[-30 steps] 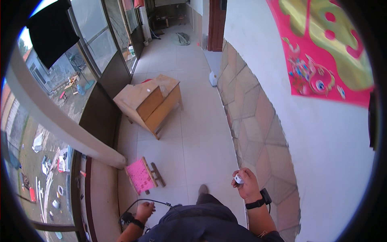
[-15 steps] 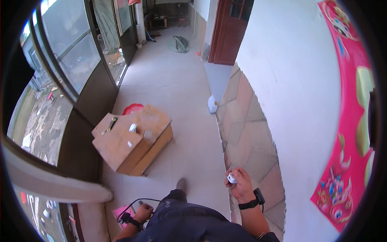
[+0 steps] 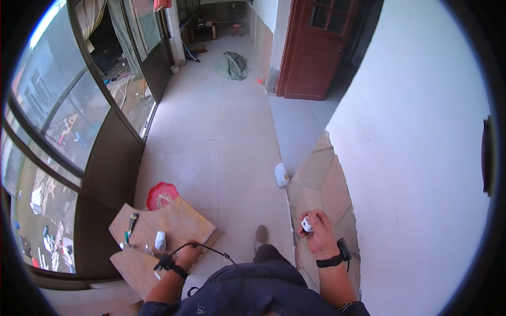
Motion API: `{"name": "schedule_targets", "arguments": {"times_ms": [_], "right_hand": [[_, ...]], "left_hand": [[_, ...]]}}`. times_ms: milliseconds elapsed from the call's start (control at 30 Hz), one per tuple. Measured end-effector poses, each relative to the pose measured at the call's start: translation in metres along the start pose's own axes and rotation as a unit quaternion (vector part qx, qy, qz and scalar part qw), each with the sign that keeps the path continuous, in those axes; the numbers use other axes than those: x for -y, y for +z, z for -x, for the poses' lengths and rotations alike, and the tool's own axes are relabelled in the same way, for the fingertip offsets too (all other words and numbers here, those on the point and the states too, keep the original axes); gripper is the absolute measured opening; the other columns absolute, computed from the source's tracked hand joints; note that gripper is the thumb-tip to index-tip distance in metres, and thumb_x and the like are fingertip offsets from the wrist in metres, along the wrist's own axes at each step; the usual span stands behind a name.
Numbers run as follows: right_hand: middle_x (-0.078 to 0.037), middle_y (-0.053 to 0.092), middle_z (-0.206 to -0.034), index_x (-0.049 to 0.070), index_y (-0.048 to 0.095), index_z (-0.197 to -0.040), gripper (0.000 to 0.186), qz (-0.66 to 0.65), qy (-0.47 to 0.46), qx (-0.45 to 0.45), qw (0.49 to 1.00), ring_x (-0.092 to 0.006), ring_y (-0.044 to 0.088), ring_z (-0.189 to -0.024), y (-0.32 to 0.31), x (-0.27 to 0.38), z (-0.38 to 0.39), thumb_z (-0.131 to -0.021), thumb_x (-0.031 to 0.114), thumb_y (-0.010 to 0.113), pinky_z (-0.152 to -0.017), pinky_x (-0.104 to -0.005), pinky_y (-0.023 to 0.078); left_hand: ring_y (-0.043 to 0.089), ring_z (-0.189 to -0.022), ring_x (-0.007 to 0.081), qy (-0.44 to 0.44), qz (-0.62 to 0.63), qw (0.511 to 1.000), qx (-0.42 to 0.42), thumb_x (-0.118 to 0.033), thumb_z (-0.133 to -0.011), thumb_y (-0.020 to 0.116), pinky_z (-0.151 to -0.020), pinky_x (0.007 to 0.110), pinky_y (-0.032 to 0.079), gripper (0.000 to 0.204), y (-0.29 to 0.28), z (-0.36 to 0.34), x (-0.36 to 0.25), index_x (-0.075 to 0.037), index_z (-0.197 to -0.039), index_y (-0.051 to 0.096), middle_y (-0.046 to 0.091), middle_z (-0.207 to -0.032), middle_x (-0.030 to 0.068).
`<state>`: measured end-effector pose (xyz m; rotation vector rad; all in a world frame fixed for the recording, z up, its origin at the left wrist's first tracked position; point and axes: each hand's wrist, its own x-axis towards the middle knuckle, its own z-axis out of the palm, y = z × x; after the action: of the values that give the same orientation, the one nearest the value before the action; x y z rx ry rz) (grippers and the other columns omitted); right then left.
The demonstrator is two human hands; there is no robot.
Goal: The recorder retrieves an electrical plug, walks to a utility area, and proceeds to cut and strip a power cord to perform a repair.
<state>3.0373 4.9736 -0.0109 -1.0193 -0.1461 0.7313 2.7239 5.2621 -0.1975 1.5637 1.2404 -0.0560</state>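
My right hand (image 3: 318,234) is closed around a small white object (image 3: 307,224) with a dark round hole in its end; its exact kind is unclear. It is held in front of my right side, close to the white wall. My left hand (image 3: 188,255) hangs over the near right part of a low wooden table (image 3: 182,221), back upward, its fingertips hidden. A black cable (image 3: 208,246) arcs past this hand from its wrist device. On the table are a black-and-yellow tool (image 3: 133,222), a white roll-like item (image 3: 160,240) and a clear glass-like item (image 3: 149,249).
A red scalloped basin (image 3: 162,196) is on the floor beyond the table. Ahead lie a white container (image 3: 281,175) by the strip of stone-like paving (image 3: 316,174) and a green cloth heap (image 3: 234,66). Glazed panels line the left; a red door (image 3: 314,50) stands right.
I have moved forward: the table and basin are now nearer, lower in view. My left hand has swung forward over the table. My right hand still holds the white object.
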Motion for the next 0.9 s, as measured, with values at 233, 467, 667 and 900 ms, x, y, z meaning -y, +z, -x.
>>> {"name": "schedule_targets", "arguments": {"times_ms": [233, 467, 667, 900], "right_hand": [[-0.010, 0.061, -0.094, 0.006, 0.055, -0.094, 0.017, 0.005, 0.038, 0.047, 0.998, -0.0192, 0.064, -0.070, 0.031, 0.053, -0.197, -0.094, 0.023, 0.059, -0.057, -0.0278, 0.050], [-0.010, 0.062, -0.094, 0.007, 0.055, -0.093, 0.015, 0.029, 0.060, 0.056, 0.996, -0.0194, 0.064, -0.070, 0.079, 0.051, -0.384, -0.095, 0.021, 0.058, -0.055, -0.0277, 0.049], [-0.007, 0.062, -0.091, 0.011, 0.055, -0.090, 0.014, 0.042, 0.054, 0.021, 0.997, -0.0185, 0.063, -0.065, 0.134, 0.048, -0.548, -0.096, 0.023, 0.056, -0.052, -0.0277, 0.047], [-0.009, 0.063, -0.093, 0.008, 0.056, -0.093, 0.011, 0.026, 0.088, 0.097, 0.991, -0.0194, 0.064, -0.069, 0.225, 0.047, -0.718, -0.095, 0.020, 0.057, -0.055, -0.0281, 0.050]], "left_hand": [[0.061, -0.057, 0.0143, -0.104, 0.037, 0.994, -0.005, -0.015, -0.084, 0.059, -0.049, 0.027, 0.048, 0.016, -0.007, -0.041, -0.085, 0.000, -0.087, 0.064, 0.066, -0.071, 0.0085], [0.069, -0.070, 0.0178, -0.150, 0.081, 0.985, 0.017, -0.013, -0.085, 0.058, -0.057, 0.029, 0.054, 0.018, -0.016, -0.190, -0.108, 0.000, -0.095, 0.063, 0.069, -0.086, 0.0102], [0.068, -0.070, 0.0170, -0.100, 0.021, 0.995, -0.022, 0.000, -0.080, 0.051, -0.059, 0.030, 0.052, 0.018, -0.076, -0.326, -0.286, 0.000, -0.089, 0.067, 0.069, -0.077, 0.0095], [0.067, -0.076, 0.0206, -0.111, 0.152, 0.980, -0.064, 0.000, -0.082, 0.045, -0.060, 0.029, 0.049, 0.019, -0.170, -0.480, -0.373, -0.003, -0.096, 0.058, 0.065, -0.091, 0.0091]]}}
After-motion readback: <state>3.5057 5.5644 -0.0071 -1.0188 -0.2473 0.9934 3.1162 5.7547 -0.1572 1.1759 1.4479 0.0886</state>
